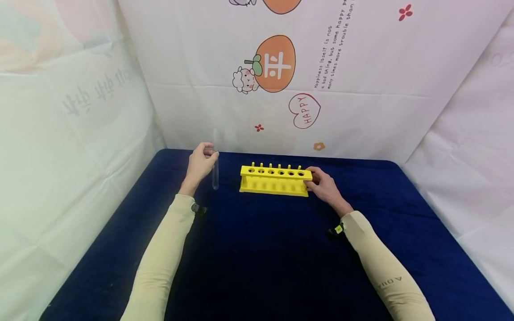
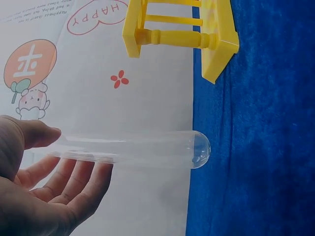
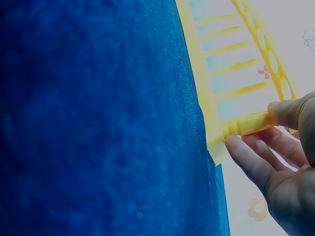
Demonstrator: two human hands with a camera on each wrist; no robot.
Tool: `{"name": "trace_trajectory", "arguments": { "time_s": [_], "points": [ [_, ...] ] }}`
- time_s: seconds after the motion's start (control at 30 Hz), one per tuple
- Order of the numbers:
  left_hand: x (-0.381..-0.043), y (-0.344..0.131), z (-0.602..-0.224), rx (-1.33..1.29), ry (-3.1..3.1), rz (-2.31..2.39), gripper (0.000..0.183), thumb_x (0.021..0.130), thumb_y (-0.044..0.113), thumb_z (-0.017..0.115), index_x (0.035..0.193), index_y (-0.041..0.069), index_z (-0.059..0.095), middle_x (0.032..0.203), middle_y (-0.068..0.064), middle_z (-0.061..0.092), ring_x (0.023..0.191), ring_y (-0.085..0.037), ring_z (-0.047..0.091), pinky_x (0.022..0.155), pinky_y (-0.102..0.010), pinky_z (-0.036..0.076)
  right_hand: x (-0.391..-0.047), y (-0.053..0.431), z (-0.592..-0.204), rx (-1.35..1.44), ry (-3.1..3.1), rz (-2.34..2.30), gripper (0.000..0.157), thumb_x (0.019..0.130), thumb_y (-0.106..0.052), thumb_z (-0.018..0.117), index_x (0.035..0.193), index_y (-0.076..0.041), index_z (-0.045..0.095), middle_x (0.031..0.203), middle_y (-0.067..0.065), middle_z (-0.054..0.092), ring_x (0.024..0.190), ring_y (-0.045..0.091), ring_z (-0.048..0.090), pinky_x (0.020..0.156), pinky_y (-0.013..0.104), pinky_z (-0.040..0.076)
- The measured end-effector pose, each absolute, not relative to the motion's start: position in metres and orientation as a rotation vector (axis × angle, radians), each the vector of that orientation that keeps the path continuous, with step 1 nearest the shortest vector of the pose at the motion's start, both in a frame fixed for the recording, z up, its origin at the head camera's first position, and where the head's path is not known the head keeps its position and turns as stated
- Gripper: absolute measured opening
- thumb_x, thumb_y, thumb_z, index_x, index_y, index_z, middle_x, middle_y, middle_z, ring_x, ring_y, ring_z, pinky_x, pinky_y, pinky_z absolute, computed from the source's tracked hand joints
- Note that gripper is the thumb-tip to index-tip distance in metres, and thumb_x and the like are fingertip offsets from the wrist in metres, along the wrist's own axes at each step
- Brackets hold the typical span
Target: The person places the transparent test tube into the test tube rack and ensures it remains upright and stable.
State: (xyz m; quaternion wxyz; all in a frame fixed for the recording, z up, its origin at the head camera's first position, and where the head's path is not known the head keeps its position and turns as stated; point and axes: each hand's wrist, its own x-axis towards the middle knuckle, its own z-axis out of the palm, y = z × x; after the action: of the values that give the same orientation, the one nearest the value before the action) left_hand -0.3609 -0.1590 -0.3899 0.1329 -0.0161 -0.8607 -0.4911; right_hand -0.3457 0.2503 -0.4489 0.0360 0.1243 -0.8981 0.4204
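Note:
A clear test tube point(image 1: 215, 174) stands upright in my left hand point(image 1: 202, 161), its rounded end down. In the left wrist view, thumb and fingers pinch the tube point(image 2: 147, 149) along its upper part, and nothing shows inside it. To its right, a yellow test tube rack point(image 1: 275, 173) sits on the blue cloth, with a row of holes along the top and pegs behind them. My right hand point(image 1: 324, 186) holds the rack's right end. In the right wrist view, its thumb and fingers curl round the rack's end post point(image 3: 248, 124).
Dark blue cloth point(image 1: 257, 249) covers the table. A white printed sheet point(image 1: 192, 89) rises behind its back edge, close behind the rack. More white sheeting point(image 1: 72, 156) hangs along the left side, and another white sheet point(image 1: 474, 178) along the right.

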Motion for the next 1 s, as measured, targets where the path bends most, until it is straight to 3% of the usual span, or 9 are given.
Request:
{"name": "trace_trajectory", "arguments": {
  "time_s": [1.0],
  "points": [
    [-0.356, -0.145, -0.373, -0.142, -2.382, -1.438, 0.041, 0.096, 0.023, 0.061, 0.135, 0.01, 0.053, 0.117, -0.015, 0.066, 0.101, -0.03, 0.069, 0.076, -0.041, 0.06, -0.346, 0.252, -0.451, 0.401, -2.746, 1.327, 0.043, 0.097, -0.012, 0.062, 0.137, -0.01, 0.047, 0.117, 0.024, 0.063, 0.1, 0.035, 0.067, 0.079, 0.043, 0.061]
  ]
}}
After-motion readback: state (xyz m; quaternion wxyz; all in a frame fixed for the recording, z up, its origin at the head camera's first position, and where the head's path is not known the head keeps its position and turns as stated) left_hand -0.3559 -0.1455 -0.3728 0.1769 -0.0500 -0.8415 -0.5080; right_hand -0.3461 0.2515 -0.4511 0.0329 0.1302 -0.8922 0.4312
